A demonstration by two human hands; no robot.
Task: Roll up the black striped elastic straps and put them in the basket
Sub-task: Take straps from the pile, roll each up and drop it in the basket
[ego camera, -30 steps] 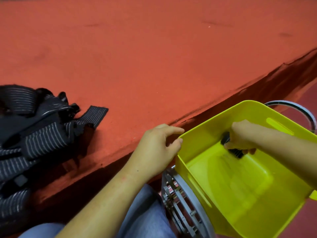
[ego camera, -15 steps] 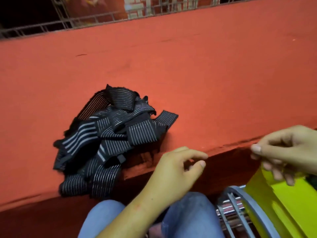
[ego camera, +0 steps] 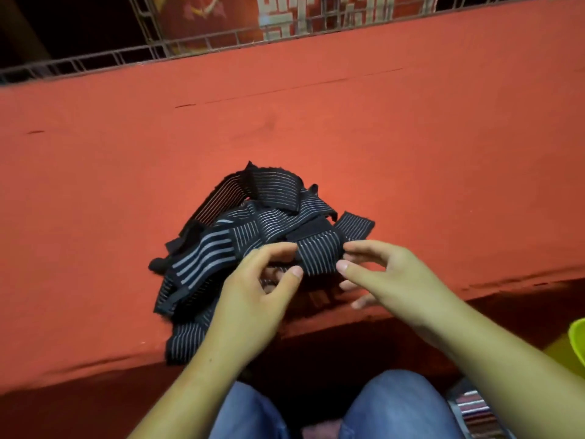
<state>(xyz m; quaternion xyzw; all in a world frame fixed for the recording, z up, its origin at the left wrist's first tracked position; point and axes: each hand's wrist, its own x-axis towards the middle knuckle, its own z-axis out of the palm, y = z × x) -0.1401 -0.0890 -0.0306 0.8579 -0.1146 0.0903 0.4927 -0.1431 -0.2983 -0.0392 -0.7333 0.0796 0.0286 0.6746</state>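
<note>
A tangled pile of black striped elastic straps point(ego camera: 240, 236) lies on the red cloth-covered table point(ego camera: 380, 137), close to its front edge. My left hand point(ego camera: 253, 299) and my right hand point(ego camera: 389, 280) meet over the front of the pile. Between them is one top strap section point(ego camera: 319, 256). My left thumb and forefinger pinch its left edge, and my right thumb and forefinger pinch its right edge. Only a corner of the yellow-green basket point(ego camera: 577, 340) shows, at the right edge of the view and below table level.
A metal grille point(ego camera: 190, 45) runs behind the table's far edge. My knees in blue jeans point(ego camera: 395, 407) sit under the front edge. A round grey slatted object point(ego camera: 474, 413) lies at the bottom right, beside the basket.
My right hand left the basket and my left hand let go of its rim. The view swung left to the pile, and both hands reached in and took hold of a top strap.
</note>
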